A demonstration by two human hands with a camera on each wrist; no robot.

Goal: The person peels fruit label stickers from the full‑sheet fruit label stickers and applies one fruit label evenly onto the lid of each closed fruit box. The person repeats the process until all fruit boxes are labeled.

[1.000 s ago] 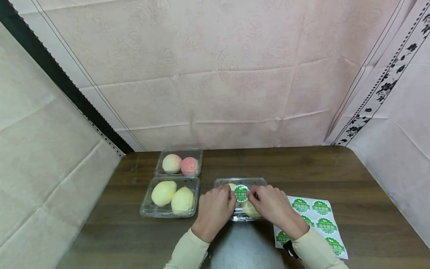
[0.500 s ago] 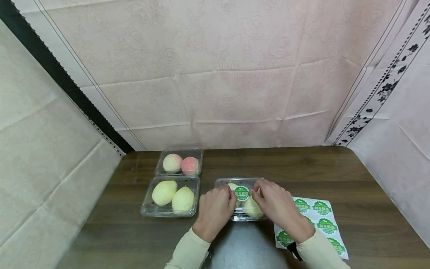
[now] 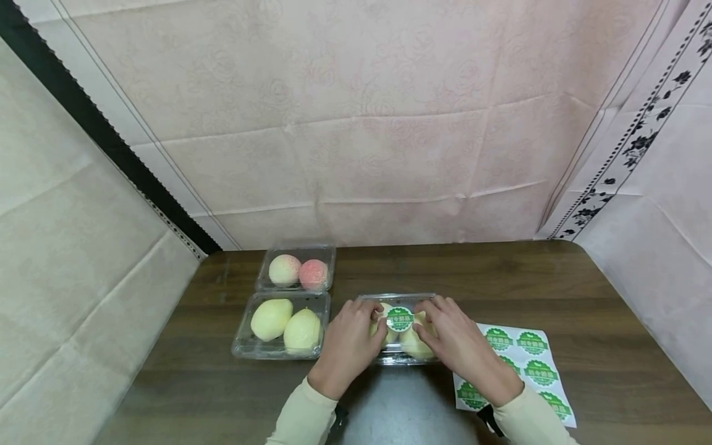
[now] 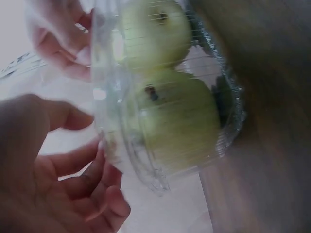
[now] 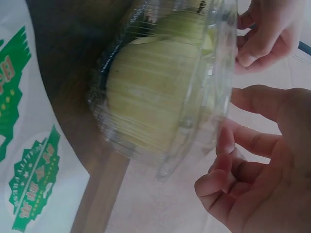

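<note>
A closed clear plastic clamshell box (image 3: pixel 397 358) with two pale green-yellow fruits (image 4: pixel 180 121) inside lies before me in the head view. On its lid sits a round green and white sticker (image 3: pixel 400 319). My left hand (image 3: pixel 351 340) is at the lid's left side, thumb and bent fingers apart with fingertips right at the plastic. At the right side my right hand (image 3: pixel 456 337) has its thumb near the sticker's edge and its fingers over the lid. Neither hand pinches the sticker. Both wrist views show the box from its sides, with fingertips at the lid.
To the left stands another clear box (image 3: pixel 241 346) with two pale fruits. Behind it, a further box (image 3: pixel 331 256) holds one whitish and one pink round fruit. A sheet of green stickers (image 3: pixel 539 371) lies on the wooden table (image 3: pixel 612 346), partly under my right forearm.
My right hand has let go of the sticker's right edge and drawn back slightly. Then my left hand has let go and its fingers have spread. The sticker stays on the lid.
</note>
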